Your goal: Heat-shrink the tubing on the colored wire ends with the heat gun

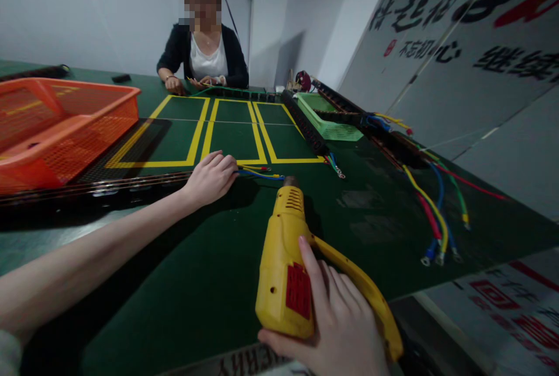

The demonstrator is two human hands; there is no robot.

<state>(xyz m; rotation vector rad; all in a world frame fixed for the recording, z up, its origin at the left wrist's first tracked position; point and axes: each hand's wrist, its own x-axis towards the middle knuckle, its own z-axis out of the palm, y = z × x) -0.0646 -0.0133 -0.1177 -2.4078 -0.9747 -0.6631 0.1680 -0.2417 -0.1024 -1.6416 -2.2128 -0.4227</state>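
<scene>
My right hand (340, 318) is wrapped round the body of a yellow heat gun (282, 265), whose metal nozzle points away from me. Just beyond the nozzle lie the tips of thin blue and yellow wires (262, 175) with small terminals. These wires come out from my left hand (213, 178), whose fingers are closed round them. Below that hand a long dark strip (144, 183) with metal contacts runs off to the left. The left fingertips are partly turned away from view.
An orange basket (100, 111) stands at the left, a green basket (336, 130) at the back right. A black power strip (305, 123) and bundled coloured cables with ring terminals (437, 219) lie at the right. Yellow tape (198, 131) marks the green table. A co-worker (205, 61) sits opposite, hands on wires.
</scene>
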